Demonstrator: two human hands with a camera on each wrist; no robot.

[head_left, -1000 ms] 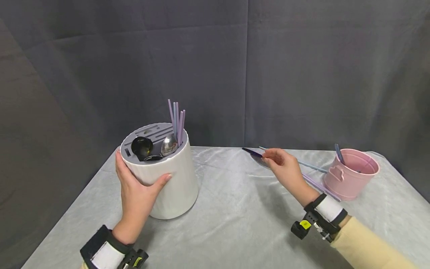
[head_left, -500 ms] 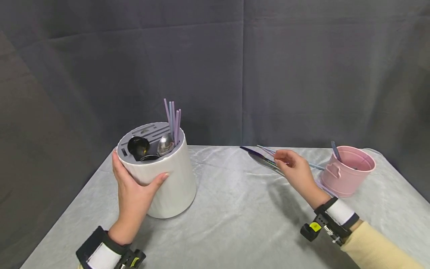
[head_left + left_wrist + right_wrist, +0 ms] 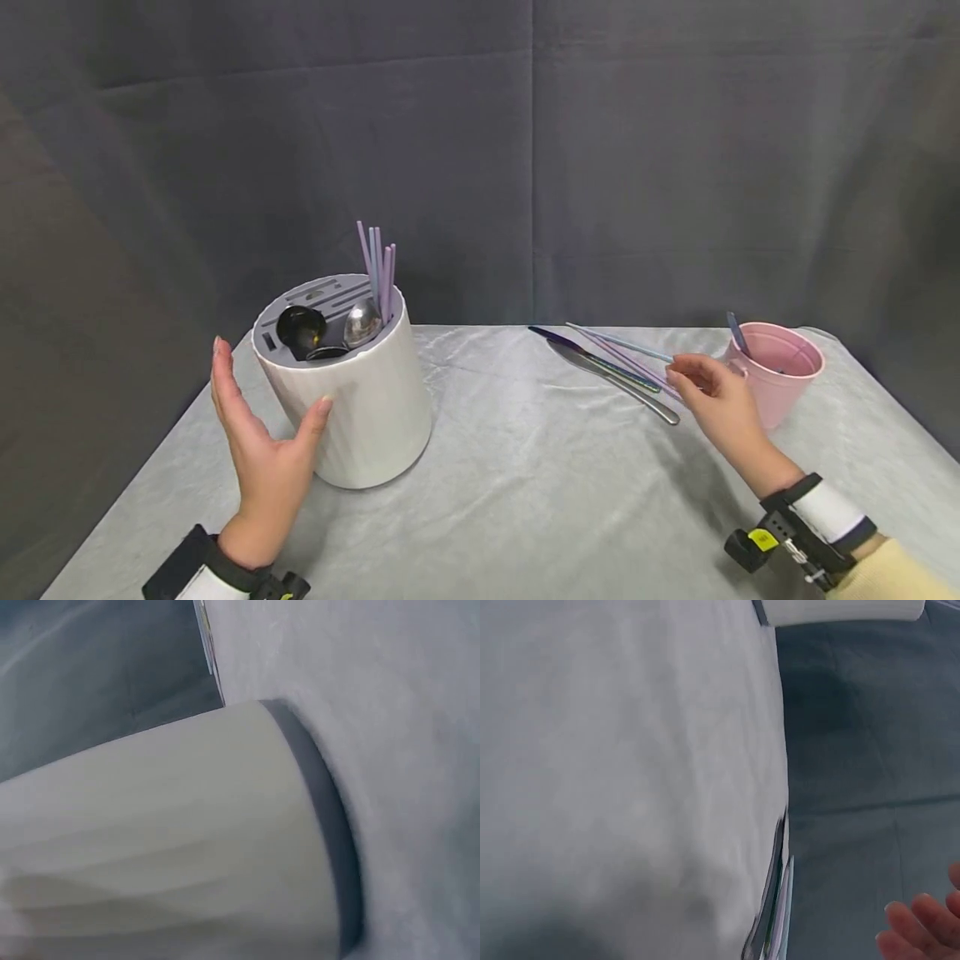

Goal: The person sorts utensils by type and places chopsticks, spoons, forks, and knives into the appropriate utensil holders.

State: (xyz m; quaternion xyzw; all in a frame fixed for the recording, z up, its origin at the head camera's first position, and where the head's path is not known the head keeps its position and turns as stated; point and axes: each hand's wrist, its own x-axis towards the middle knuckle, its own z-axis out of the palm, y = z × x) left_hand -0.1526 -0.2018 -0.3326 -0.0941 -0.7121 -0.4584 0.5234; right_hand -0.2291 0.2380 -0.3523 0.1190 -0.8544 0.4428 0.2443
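Plainly, from the head view, we see the left hand [image 3: 266, 458] spread wide beside the white holder [image 3: 367, 417], its thumb overlapping the wall; whether they touch, we cannot tell. The holder stands toward the left of the table [image 3: 495, 483], and a broad stretch of cloth separates it from the silver knife [image 3: 622, 385], the dark knife [image 3: 592, 357] and the loose chopsticks [image 3: 630, 361], which slant together with their far tips near the back edge. At the chopsticks' near ends, just beside the pink bucket [image 3: 776, 396], we find the right hand [image 3: 716, 404], loosely bent. From the left wrist, we get only the holder's pale wall and grey base band [image 3: 319, 817] meeting the table. From the right wrist, we see fingertips [image 3: 904, 922] slightly parted, dark backdrop [image 3: 855, 750] showing between them and the chopsticks.
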